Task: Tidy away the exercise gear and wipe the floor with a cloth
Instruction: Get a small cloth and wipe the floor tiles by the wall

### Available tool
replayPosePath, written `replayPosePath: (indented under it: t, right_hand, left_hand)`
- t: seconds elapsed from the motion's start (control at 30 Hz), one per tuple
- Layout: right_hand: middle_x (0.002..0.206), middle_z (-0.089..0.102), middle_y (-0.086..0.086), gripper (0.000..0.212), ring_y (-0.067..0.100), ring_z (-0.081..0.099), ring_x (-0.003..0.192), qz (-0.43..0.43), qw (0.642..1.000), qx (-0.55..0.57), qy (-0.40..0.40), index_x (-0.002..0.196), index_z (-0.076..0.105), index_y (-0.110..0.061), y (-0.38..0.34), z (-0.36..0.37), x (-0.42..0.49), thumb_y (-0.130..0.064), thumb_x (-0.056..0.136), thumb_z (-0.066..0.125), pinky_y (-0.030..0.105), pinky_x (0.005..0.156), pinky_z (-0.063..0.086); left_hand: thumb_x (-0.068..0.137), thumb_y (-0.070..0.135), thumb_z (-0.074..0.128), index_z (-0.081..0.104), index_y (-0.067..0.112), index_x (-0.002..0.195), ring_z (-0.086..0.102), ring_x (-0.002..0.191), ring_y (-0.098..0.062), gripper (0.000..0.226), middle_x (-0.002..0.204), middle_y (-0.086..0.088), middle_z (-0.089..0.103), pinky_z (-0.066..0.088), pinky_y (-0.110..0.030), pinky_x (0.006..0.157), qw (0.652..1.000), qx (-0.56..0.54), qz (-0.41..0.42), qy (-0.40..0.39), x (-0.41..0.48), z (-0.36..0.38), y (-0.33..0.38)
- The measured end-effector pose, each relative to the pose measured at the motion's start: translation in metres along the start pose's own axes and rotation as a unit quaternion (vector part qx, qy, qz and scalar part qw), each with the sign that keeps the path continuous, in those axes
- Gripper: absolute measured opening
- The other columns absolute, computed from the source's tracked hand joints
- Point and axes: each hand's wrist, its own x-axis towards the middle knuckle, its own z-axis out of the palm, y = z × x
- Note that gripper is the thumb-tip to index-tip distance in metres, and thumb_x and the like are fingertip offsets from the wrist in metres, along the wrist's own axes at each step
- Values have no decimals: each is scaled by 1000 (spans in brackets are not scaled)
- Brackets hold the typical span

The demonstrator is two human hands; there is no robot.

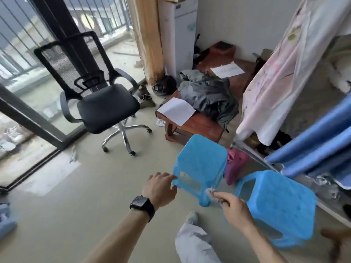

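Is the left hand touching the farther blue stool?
Touching. The head view shows the left hand with fingers curled round the near corner of the farther blue stool; the right hand holds a cloth.

Blue everywhere over a beige floor [95, 186]!
Both bright blue, the far stool [201, 160] and near stool [281, 205]; black mesh chair [108, 109], red-brown table [199, 126], white paper [175, 111], grey jacket [207, 93], pale pink flowered curtain [281, 73], softer blue fabric [313, 145], greyish cloth [211, 193], black watch [141, 205].
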Motion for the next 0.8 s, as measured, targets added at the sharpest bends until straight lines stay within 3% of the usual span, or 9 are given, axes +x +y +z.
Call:
replayPosePath:
  t: [0.17,0.3,0.4,0.5,0.63,0.73,0.8]
  right_hand:
    - [125,71,-6,43,19,65,117,60,997,1,-54,119,73,-21,9,16,119,2,90,51,28,97,49]
    - [123,71,-2,43,23,65,115,89,994,8,-59,117,74,-18,16,34,200,3,89,49,29,96,48]
    - [117,72,3,42,25,66,111,94,995,23,-36,110,74,-12,29,51,256,9,86,47,27,93,47]
    - [125,69,-2,48,25,63,113,105,994,-17,-8,118,71,-13,45,63,301,11,85,46,24,91,41]
    - [129,68,-3,66,31,62,104,61,988,-68,128,130,63,-19,73,89,338,14,74,52,37,90,49]
    - [136,63,8,65,37,54,122,88,976,-131,151,144,50,-14,99,119,352,-9,80,63,44,98,49]
    - [150,50,12,66,36,40,142,119,968,-169,139,148,46,-9,112,144,355,-34,88,54,52,109,41]
  left_hand:
    - [97,39,43,49,36,142,40,137,-16,45,146,11,50,30,-34,110,993,27,6,-113,121,14,0]
    - [97,40,43,46,36,144,34,140,-17,47,150,9,45,28,-34,112,984,54,35,-166,207,33,-6]
    - [97,40,44,37,35,149,23,147,-21,53,159,4,32,22,-38,117,977,81,64,-186,278,59,-14]
    - [99,41,42,23,31,156,10,152,-27,61,166,-1,16,15,-44,121,967,117,97,-202,340,88,-20]
    - [99,39,43,9,28,159,2,154,-27,70,168,-3,1,10,-45,123,955,140,168,-199,408,131,-23]
    - [99,42,42,3,29,160,-3,154,-28,73,167,-2,-8,5,-48,122,948,144,232,-165,440,166,-29]
    - [99,46,41,2,31,159,-5,154,-27,73,167,0,-10,4,-50,123,946,134,259,-144,453,190,-38]
